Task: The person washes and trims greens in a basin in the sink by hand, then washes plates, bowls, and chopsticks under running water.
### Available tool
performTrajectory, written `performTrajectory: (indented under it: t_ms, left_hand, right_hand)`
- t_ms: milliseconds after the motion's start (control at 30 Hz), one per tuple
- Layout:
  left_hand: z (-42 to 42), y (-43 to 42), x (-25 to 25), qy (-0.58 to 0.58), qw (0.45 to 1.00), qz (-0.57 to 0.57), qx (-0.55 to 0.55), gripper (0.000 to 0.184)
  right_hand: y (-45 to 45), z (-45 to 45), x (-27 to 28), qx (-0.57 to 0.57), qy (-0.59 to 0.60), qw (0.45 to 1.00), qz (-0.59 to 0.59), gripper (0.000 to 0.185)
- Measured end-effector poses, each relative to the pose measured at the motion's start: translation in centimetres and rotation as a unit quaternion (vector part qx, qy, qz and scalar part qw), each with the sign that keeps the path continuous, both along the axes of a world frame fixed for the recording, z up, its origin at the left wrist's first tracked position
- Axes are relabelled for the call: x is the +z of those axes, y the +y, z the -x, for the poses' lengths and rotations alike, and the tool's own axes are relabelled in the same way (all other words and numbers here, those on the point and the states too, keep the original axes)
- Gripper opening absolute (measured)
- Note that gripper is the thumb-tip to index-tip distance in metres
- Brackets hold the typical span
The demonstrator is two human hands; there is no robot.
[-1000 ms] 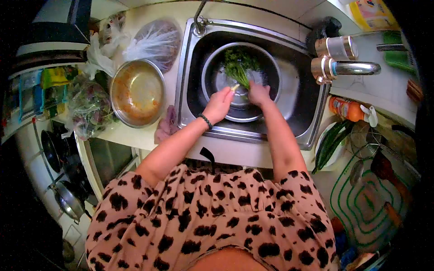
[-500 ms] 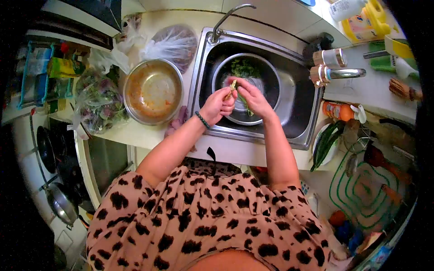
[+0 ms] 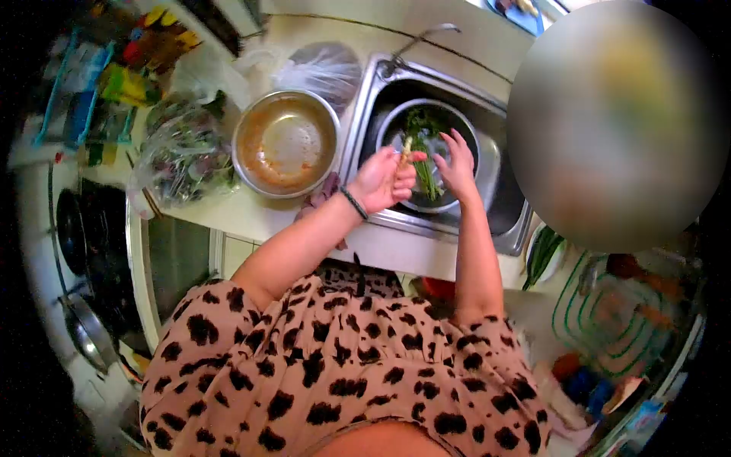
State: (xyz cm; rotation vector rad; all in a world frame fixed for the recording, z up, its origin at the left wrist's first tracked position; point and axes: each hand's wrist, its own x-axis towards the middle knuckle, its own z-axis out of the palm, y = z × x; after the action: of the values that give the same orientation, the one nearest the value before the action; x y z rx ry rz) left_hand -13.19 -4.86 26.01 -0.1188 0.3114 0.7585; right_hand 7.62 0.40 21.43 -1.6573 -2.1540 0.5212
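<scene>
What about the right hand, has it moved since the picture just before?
Yes. The right hand has moved rightward, measured against the sink, away from the left hand.

No lettering, label, brand, number or sign is readable here. The yellow packet (image 3: 128, 85) at the left and the red and yellow packaging (image 3: 158, 36) above it are too small and blurred for any print to be made out, and the upper right is blurred over.

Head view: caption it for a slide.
Left hand holding a small pale piece, right hand open, at a metal basin of leafy greens set in a sink.
</scene>
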Motion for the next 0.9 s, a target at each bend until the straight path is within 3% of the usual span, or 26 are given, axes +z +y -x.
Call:
performTrajectory:
  t_ms: [33,67,100,133,167,200,233,267,300,333,367,400,467,500,567,633,667,700,733,833,900]
  left_hand:
    - [-0.3,-0.5,0.3,0.044,0.999,0.002,0.010,0.038]
    - [-0.5,-1.2,-0.7,0.101,0.994,-0.042,0.004,0.032]
    - [-0.7,-2.4,0.7,0.203,0.977,-0.065,0.013,0.025]
    - [-1.9,-3.0,-0.2,0.315,0.935,-0.165,0.001,0.023]
    - [-3.2,-3.2,-0.1,0.380,0.893,-0.240,-0.011,0.021]
    - [-4.7,-2.6,0.9,0.382,0.904,-0.192,-0.012,0.020]
    - [-5.1,-2.6,1.3,0.360,0.906,-0.220,0.025,0.017]
    - [-4.6,-3.4,0.4,0.372,0.902,-0.209,0.071,0.016]
    - [-4.0,-3.9,1.3,0.388,0.884,-0.247,0.083,0.017]
    - [-4.0,-5.1,2.3,0.380,0.886,-0.249,0.096,0.017]
    - [-3.4,-7.0,3.0,0.386,0.881,-0.251,0.110,0.018]
    - [-3.2,-8.9,3.2,0.393,0.872,-0.257,0.136,0.017]
    - [-0.9,-14.4,5.0,0.440,0.842,-0.249,0.191,0.016]
    - [2.2,-17.3,4.8,0.429,0.831,-0.270,0.227,0.016]
    - [5.7,-24.7,5.6,0.526,0.777,-0.229,0.261,0.016]
    - [9.3,-32.4,3.9,0.554,0.750,-0.137,0.334,0.018]
    - [11.1,-36.3,3.3,0.597,0.700,-0.114,0.375,0.019]
    - [12.4,-40.5,2.9,0.615,0.670,-0.013,0.415,0.020]
    - [14.8,-46.1,2.1,0.613,0.647,0.079,0.446,0.020]
    - [19.5,-61.5,-4.7,0.630,0.484,0.170,0.583,0.011]
    - [21.3,-70.2,-6.0,0.666,0.329,0.284,0.606,0.009]
  right_hand:
    - [0.2,-0.4,1.2,0.023,0.181,0.980,0.083,0.047]
    - [-0.4,0.8,3.3,-0.028,0.473,0.834,0.283,0.050]
    - [-1.6,1.3,4.3,-0.068,0.527,0.749,0.396,0.051]
    - [-1.8,-0.8,1.0,-0.008,0.199,0.893,0.404,0.055]
    - [-1.6,-3.4,-1.7,0.103,0.071,0.906,0.404,0.057]
    - [-1.3,-5.9,-4.2,0.219,-0.044,0.899,0.376,0.059]
    - [-0.2,-5.3,-0.3,0.145,0.049,0.878,0.454,0.059]
    - [-3.1,0.6,6.2,0.050,0.383,0.813,0.435,0.047]
    - [-1.8,0.6,4.7,0.072,0.374,0.817,0.434,0.047]
    - [-1.2,-1.5,2.7,0.070,0.177,0.888,0.419,0.042]
    - [-2.0,-2.6,0.9,0.079,-0.016,0.922,0.380,0.037]
    - [-3.3,-3.9,0.4,0.179,-0.218,0.950,0.137,0.035]
    - [-4.3,-3.0,0.0,0.245,-0.232,0.934,-0.114,0.030]
    - [-4.0,-0.8,-1.1,0.204,-0.074,0.973,-0.082,0.028]
    - [-4.8,0.3,-2.2,0.195,-0.020,0.980,0.025,0.028]
    - [-6.8,3.3,-2.2,0.257,0.046,0.965,-0.015,0.026]
    - [-9.7,5.3,0.3,0.280,0.090,0.956,0.010,0.026]
    - [-12.3,7.0,2.2,0.296,0.134,0.945,0.038,0.026]
    - [-12.3,8.5,-0.2,0.330,0.077,0.940,0.023,0.029]
    - [-18.5,13.9,1.9,0.468,0.107,0.877,0.008,0.021]
    - [-22.7,18.1,3.9,0.469,0.064,0.879,0.057,0.016]
